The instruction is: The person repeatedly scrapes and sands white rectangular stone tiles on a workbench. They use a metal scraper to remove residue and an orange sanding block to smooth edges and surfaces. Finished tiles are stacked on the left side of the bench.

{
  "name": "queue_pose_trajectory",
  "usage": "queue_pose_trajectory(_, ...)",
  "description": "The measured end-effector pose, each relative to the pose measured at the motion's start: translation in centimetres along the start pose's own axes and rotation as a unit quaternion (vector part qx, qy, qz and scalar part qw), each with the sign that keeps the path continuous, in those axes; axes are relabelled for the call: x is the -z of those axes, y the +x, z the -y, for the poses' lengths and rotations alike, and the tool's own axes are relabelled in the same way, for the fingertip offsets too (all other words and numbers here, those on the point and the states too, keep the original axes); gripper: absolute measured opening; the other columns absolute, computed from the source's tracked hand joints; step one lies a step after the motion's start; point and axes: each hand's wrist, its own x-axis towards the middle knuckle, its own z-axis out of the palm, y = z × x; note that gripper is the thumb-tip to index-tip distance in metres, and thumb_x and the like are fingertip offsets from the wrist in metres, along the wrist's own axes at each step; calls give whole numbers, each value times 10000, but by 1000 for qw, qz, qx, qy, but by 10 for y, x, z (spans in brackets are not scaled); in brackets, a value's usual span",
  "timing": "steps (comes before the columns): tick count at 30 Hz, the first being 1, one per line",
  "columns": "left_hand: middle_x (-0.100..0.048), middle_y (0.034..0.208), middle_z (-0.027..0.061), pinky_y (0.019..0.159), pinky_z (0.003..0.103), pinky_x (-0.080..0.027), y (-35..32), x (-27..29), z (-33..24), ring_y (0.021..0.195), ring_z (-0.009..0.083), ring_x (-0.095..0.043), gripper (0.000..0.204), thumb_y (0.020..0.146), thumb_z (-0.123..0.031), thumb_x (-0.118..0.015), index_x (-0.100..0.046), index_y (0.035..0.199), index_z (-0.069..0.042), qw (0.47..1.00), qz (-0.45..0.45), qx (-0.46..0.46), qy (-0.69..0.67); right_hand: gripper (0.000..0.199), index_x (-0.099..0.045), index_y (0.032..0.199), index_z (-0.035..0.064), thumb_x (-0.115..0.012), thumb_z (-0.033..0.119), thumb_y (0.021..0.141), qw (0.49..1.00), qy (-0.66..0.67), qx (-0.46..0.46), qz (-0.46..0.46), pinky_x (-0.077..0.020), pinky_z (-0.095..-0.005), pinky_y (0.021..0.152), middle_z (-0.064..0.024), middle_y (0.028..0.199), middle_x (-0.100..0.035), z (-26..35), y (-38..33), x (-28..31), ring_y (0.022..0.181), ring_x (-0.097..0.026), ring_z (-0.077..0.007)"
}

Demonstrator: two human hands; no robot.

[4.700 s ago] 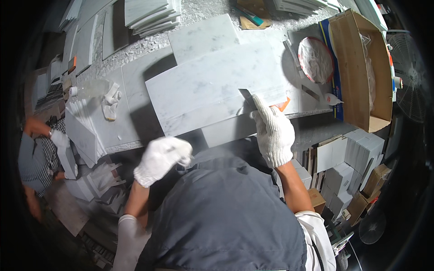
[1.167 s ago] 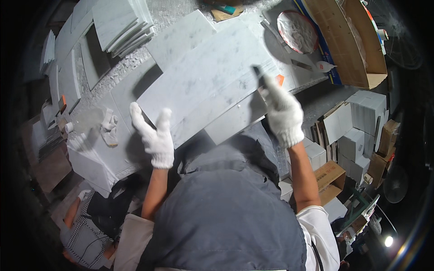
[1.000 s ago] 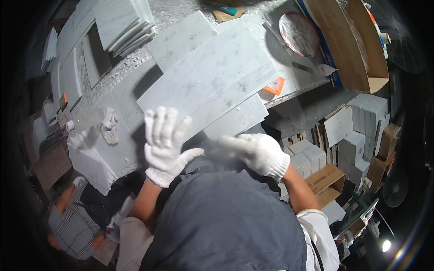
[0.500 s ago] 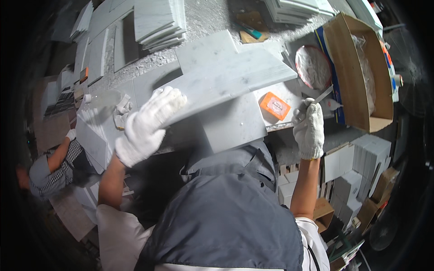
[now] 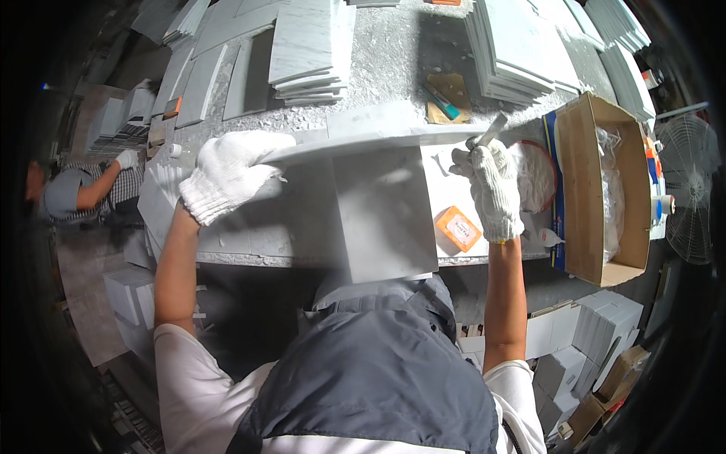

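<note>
A dusty worktop point(image 5: 386, 57) is stretching ahead, bearing stacked pale tiles point(image 5: 302, 41). Between the hands, a marble slab point(image 5: 378, 141) is tilting nearly edge-on to the view, its long axis running left to right above a lower slab point(image 5: 386, 216) that is overhanging the front edge. The left hand point(image 5: 234, 174) is the nearer, its grip pinching the slab's left end. The right hand point(image 5: 490, 185) is clasping a flat blade point(image 5: 493, 129) by the right end; whether it is also touching the slab, I cannot tell.
</note>
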Motion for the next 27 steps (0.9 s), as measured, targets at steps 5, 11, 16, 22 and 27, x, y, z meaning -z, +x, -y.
queue_pose_trajectory(5,-757,1047,86,839,364,-577,0,-7,6,963,294,-721,331,787,-241,-794,-760,1095,-127,999,-45,-11,10,229,-626,1108,0,-657,212,1025,1000,-13,-15,-9,-601,-370,850,-122,973,-727,3,13,-7,936,-730,-210)
queue_pose_trajectory(11,-763,1041,83,856,363,-578,6,-4,22,977,287,-720,329,785,-211,-782,-763,1098,-111,998,-28,-45,16,190,-679,1088,16,-599,182,1040,989,-125,59,-52,-542,-269,793,-61,987,-710,14,-1,-26,868,-683,-138)
queue_pose_trajectory(16,-763,1060,94,861,369,-584,22,6,30,968,306,-715,324,780,-122,-700,-773,1095,-112,994,37,-95,-30,233,-654,1068,9,-614,233,1021,986,-137,40,-90,-507,-282,741,-36,924,-659,28,-81,-30,826,-613,-111)
queue_pose_trajectory(22,-762,1016,65,792,391,-589,49,-5,22,903,295,-705,337,730,-106,-684,-781,1051,-133,979,70,-191,1,286,-621,1192,-32,-636,199,1023,985,-125,5,-122,-540,-299,797,-93,1081,-658,18,-150,-22,897,-629,-143)
queue_pose_trajectory(27,-677,823,91,705,408,-538,56,1,-4,778,325,-660,297,678,-12,-712,-740,963,-90,980,47,-190,-38,383,-593,1234,-41,-664,271,1024,985,-120,19,-118,-560,-322,824,-124,1123,-648,5,-165,-20,902,-652,-168)
